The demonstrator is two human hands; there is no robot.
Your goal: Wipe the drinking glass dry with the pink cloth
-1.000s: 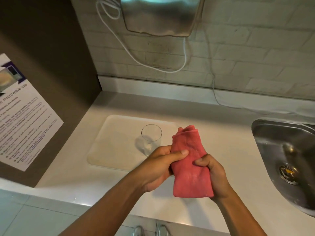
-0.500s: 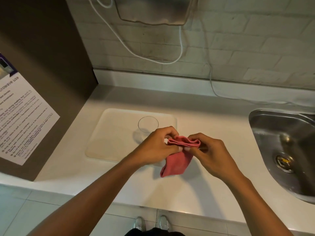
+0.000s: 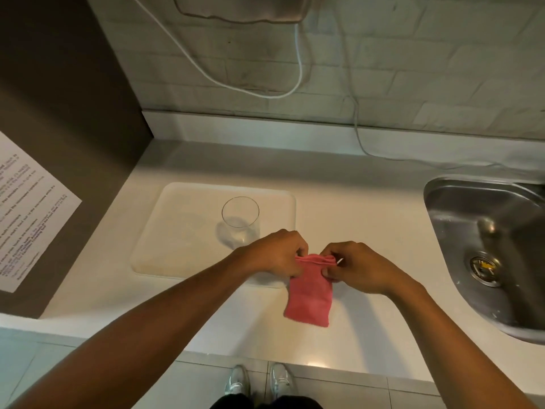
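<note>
Clear, empty drinking glass [image 3: 240,221] stands upright on the pale rounded-rectangle plastic mat [image 3: 182,231], in the mat's near-right quarter; no hand touches it. Folded pink cloth [image 3: 309,290] is held in front of and slightly right of the glass, above the white tabletop [image 3: 368,208]. Left hand [image 3: 275,255] is closed in a pinch on the cloth's upper left corner; this hand sits just in front of the glass base and overlaps the mat's near edge in the view. Right hand [image 3: 355,267] is closed in a pinch on the cloth's upper right corner, well right of the glass. Cloth's top hem is stretched taut between the two hands; the rest hangs down toward the viewer as a narrow rectangular fold. Whether its lower edge touches the tabletop cannot be told. Stainless steel sink [image 3: 486,246] with round drain is set in the tabletop far right of the glass. White cable [image 3: 299,69] loops on the pale brick wall behind the glass. Printed paper notice [image 3: 26,219] is stuck on the brown side panel far left of the glass.
</note>
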